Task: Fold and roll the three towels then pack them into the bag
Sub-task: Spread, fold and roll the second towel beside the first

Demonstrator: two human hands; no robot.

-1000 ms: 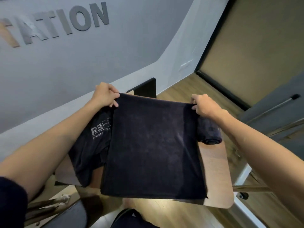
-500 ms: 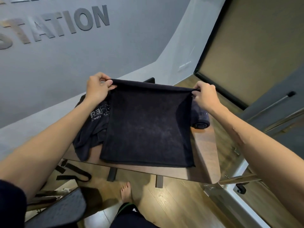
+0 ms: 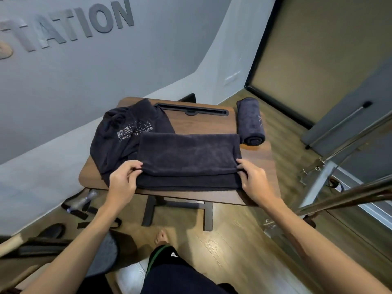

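A small wooden table (image 3: pixel 252 164) carries three dark towels. The folded towel (image 3: pixel 188 158) lies flat along the near edge of the table, with its upper layer doubled over toward the person, so that a strip of the lower layer shows under it at the near side. The left hand (image 3: pixel 123 183) holds the near left corner of this upper layer: the thumb and the curled fingers (image 3: pixel 135 166) pinch the cloth there. The right hand (image 3: pixel 254 181) does the same at the near right corner, where its thumb and fingers pinch the folded edge. Both hands are closed on the cloth, not spread flat.

The loose towel (image 3: pixel 121 136) lies crumpled at the left side of the table, reaching to the far left corner; it has light printed letters on it, and its right part goes under the folded towel. The rolled towel (image 3: pixel 251 122) lies at the far right corner of the table, just beside the far right corner of the folded towel, with its spiral end turned toward the near side.

A long dark slot (image 3: pixel 191 109) runs along the far edge of the table. Behind it stands a grey wall (image 3: pixel 63 81) with raised letters. Below the table there is a wooden floor (image 3: pixel 233 251), where a bare foot (image 3: pixel 161 236) of the person stands
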